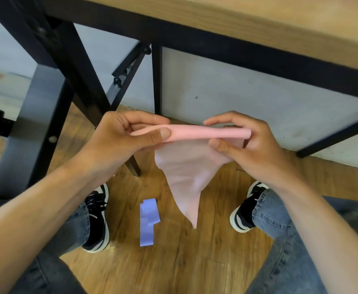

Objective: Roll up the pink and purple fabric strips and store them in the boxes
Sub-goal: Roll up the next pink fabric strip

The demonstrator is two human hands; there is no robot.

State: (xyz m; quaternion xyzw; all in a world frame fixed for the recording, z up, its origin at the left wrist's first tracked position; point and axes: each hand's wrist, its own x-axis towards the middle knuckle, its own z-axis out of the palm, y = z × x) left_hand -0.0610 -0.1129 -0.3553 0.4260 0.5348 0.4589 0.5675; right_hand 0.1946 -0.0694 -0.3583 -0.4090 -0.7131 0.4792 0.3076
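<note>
— Pink fabric strip (189,132): where is it, and who has it?

— Both hands hold it, above the wooden floor (173,262) and in front of the table (258,24). The left hand (120,136) pinches one end between thumb and curled fingers; the right hand (248,141) pinches the other end the same way. Between them the top edge is rolled into a thin tube, and the loose remainder hangs below it in a tapering point.

— And the purple fabric strip (148,221)?

— On the floor, below the pink strip's hanging tip and just to its left, folded loosely over itself. It lies between the person's two black-and-white sneakers, nearer the left sneaker (97,219) than the right sneaker (245,211).

— Anything else close by?

— Black table legs (74,66) stand left of the pink strip, and jeans (279,240) cover both legs.
</note>
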